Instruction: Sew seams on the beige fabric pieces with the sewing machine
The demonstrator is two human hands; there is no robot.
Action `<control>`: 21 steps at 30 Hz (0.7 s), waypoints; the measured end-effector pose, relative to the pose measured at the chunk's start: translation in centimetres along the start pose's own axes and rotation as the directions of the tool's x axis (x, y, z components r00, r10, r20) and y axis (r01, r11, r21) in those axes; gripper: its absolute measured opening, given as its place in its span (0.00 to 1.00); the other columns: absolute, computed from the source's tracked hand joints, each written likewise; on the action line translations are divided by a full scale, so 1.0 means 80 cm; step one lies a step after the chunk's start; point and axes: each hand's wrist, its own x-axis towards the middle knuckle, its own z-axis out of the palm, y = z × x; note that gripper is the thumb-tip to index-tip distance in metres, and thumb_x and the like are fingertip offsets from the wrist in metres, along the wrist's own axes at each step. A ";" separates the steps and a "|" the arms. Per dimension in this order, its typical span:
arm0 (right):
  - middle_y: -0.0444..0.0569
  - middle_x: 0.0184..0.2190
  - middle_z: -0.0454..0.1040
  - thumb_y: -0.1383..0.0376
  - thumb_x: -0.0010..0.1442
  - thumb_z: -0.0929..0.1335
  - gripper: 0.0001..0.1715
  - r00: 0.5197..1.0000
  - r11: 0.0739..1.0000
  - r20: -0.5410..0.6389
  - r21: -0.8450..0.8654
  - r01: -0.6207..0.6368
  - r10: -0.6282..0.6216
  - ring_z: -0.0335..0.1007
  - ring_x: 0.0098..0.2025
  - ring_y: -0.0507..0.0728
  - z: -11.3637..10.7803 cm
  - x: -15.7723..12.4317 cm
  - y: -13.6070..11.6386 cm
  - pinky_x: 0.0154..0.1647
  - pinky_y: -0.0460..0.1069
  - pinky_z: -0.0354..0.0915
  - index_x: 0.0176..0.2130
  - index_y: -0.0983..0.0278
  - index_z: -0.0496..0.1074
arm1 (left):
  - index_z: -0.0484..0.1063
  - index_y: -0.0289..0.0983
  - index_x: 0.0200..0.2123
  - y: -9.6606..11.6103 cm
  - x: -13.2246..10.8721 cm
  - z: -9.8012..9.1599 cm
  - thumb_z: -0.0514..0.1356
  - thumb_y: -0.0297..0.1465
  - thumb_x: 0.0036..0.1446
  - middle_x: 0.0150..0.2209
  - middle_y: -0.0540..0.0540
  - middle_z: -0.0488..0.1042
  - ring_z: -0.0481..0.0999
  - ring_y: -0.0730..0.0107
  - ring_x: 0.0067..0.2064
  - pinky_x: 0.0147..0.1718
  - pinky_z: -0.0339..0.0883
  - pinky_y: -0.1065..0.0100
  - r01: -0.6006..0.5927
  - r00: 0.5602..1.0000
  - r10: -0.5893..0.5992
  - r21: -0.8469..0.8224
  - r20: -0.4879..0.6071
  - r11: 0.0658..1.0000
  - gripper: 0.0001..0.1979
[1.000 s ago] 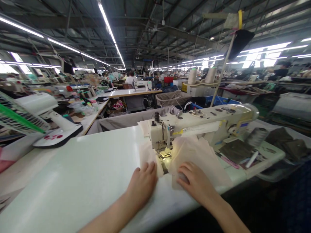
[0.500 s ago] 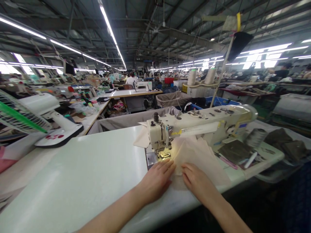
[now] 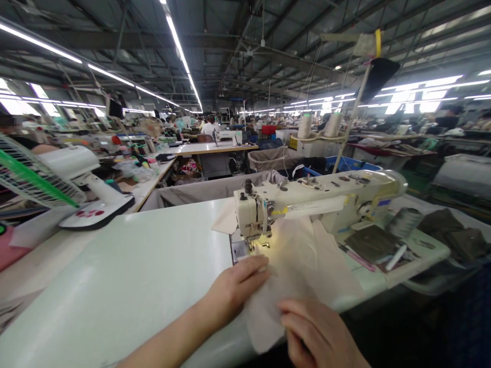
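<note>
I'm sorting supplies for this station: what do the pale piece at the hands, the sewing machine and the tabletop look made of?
The pale piece: thin cloth, matte, slightly see-through, creasing softly. The sewing machine: probably cream-painted metal, smooth sheen. The tabletop: seemingly white laminate, glossy; it reflects the ceiling lights.

L hand [image 3: 233, 289] flat (fingers fwd); R hand [image 3: 318, 335] curled.

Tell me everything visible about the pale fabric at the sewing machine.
The pale fabric is thin, cream, translucent and creased. It lies on the white table, its far end under the lit needle of the sewing machine, its near corner drooping over the table edge. The left hand presses flat on its left side; the right hand covers its near edge.
</note>
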 end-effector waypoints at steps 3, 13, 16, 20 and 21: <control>0.48 0.38 0.81 0.74 0.63 0.64 0.12 0.989 0.993 0.122 0.089 0.078 -0.088 0.78 0.33 0.54 0.028 0.002 -0.013 0.36 0.45 0.73 0.45 0.61 0.69 | 0.65 0.44 0.64 -0.009 -0.052 -0.024 0.47 0.27 0.71 0.64 0.43 0.70 0.61 0.57 0.69 0.64 0.65 0.53 -0.039 0.990 0.034 0.038 0.134 0.999 0.22; 0.52 0.67 0.63 0.74 0.50 0.70 0.53 0.825 0.986 0.564 0.151 -0.076 -0.023 0.60 0.67 0.65 0.036 -0.022 0.016 0.67 0.58 0.60 0.70 0.59 0.55 | 0.56 0.45 0.70 0.019 -0.117 -0.067 0.59 0.24 0.53 0.69 0.42 0.61 0.61 0.49 0.69 0.68 0.51 0.41 0.233 0.864 -0.272 0.142 0.423 0.962 0.40; 0.48 0.64 0.67 0.79 0.48 0.65 0.47 0.812 0.961 0.582 0.196 -0.195 0.046 0.65 0.64 0.62 0.021 -0.011 0.021 0.65 0.55 0.62 0.65 0.56 0.65 | 0.66 0.46 0.64 0.022 -0.116 -0.064 0.54 0.20 0.54 0.64 0.46 0.70 0.69 0.58 0.64 0.64 0.63 0.56 0.293 0.877 -0.287 0.046 0.386 0.955 0.34; 0.46 0.44 0.81 0.72 0.59 0.64 0.20 0.767 0.821 0.600 0.305 -0.483 0.228 0.76 0.47 0.59 0.025 0.014 0.033 0.52 0.52 0.69 0.45 0.56 0.79 | 0.78 0.43 0.48 0.010 -0.107 -0.068 0.50 0.31 0.67 0.50 0.46 0.80 0.79 0.62 0.50 0.53 0.72 0.66 0.562 0.816 -0.513 -0.160 0.265 0.811 0.17; 0.47 0.39 0.81 0.68 0.61 0.64 0.16 0.740 0.750 0.589 0.317 -0.581 0.324 0.76 0.42 0.58 0.033 0.019 0.037 0.47 0.51 0.70 0.43 0.58 0.79 | 0.79 0.41 0.43 0.005 -0.104 -0.069 0.50 0.35 0.68 0.46 0.45 0.81 0.80 0.61 0.46 0.50 0.73 0.66 0.620 0.783 -0.579 -0.203 0.229 0.758 0.17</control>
